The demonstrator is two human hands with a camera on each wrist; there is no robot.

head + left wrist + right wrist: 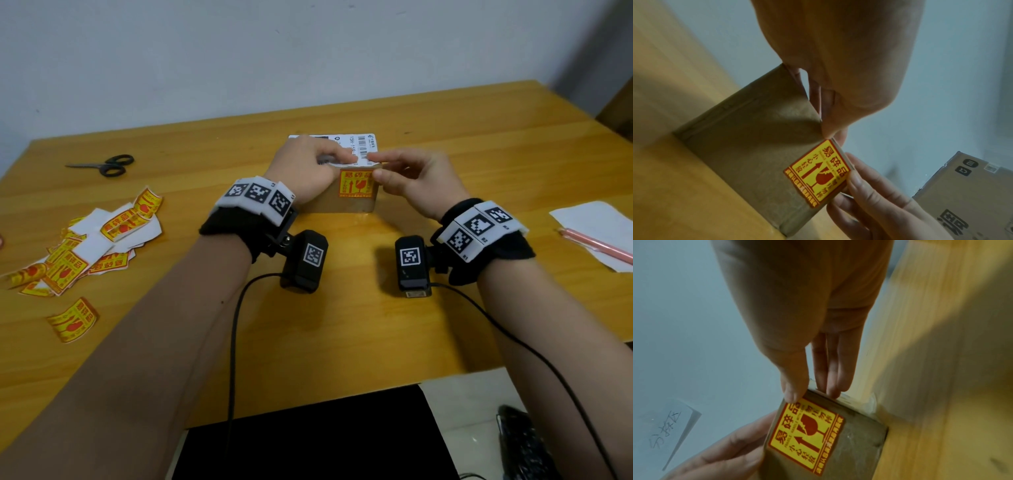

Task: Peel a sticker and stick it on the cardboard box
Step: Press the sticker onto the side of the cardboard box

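Observation:
A small cardboard box (329, 202) stands mid-table with a white shipping label (363, 142) on top. A yellow and red fragile sticker (356, 185) lies flat on its front face, also seen as the sticker (818, 175) and the sticker (805, 434). My left hand (339, 166) grips the box's top left, fingers curled over the top. My right hand (387, 168) lays straight fingers (830, 369) along the top edge, and its thumb (793, 392) presses the sticker's upper right corner.
Scissors (102, 165) lie at the far left. A heap of stickers and backing papers (96, 246) sits at the left, with one loose sticker (73, 320) nearer me. White paper (589, 219) and a pink pen (596, 245) lie at the right. A larger cardboard box (972, 186) stands beyond.

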